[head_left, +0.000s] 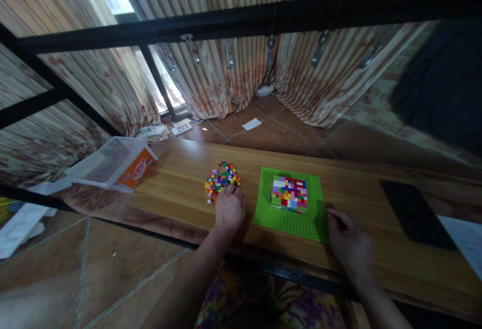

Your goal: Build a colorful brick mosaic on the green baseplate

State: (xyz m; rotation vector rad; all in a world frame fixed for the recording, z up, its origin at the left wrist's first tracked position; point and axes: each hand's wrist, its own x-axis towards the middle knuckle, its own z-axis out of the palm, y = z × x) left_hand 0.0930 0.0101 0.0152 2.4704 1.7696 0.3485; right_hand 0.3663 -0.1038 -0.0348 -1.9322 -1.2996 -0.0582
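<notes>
A loose pile of small coloured toy bricks (222, 178) lies on the wooden bench. My left hand (230, 209) is over the near edge of this pile, its fingers curled down and closed; the fingertips and anything in them are hidden. To the right of the pile lies a green studded baseplate (265, 213), carrying a tight block of many-coloured bricks (289, 194). My right hand (349, 238) rests beside the baseplate's right edge. Its thumb and forefinger are pinched together close to that edge, and what they hold, if anything, is too small to name.
A clear plastic box (101, 163) with an orange label stands at the bench's left end. Farther right lie a dark flat object (416, 213) and a white sheet (465, 238). A black metal bar (241, 17) with hooks crosses ahead, before striped curtains (241, 83).
</notes>
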